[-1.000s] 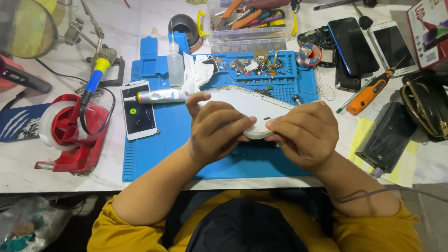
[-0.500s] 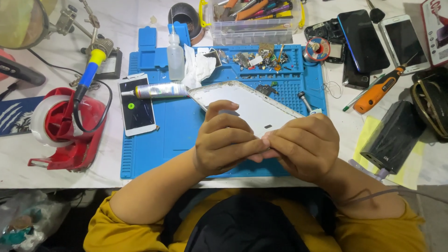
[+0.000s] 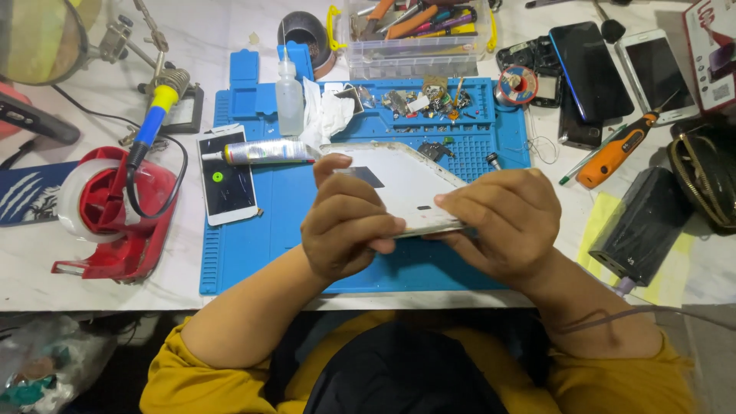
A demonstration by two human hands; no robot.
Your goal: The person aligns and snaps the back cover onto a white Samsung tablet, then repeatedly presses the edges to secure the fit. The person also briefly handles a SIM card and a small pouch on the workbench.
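Both hands grip a white tablet shell above a blue mat; left hand fingers curled round its near edge; right hand pinching the edge. A glue tube lies at ten o'clock of the shell.

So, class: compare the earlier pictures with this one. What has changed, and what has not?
Both hands, left hand and right hand, keep their grip on the white panel, which has tilted so more of its flat face shows. The blue mat, glue tube and white phone stayed put.

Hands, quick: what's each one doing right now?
Left hand: closed on the white tablet panel.
Right hand: closed on the same panel's near edge.
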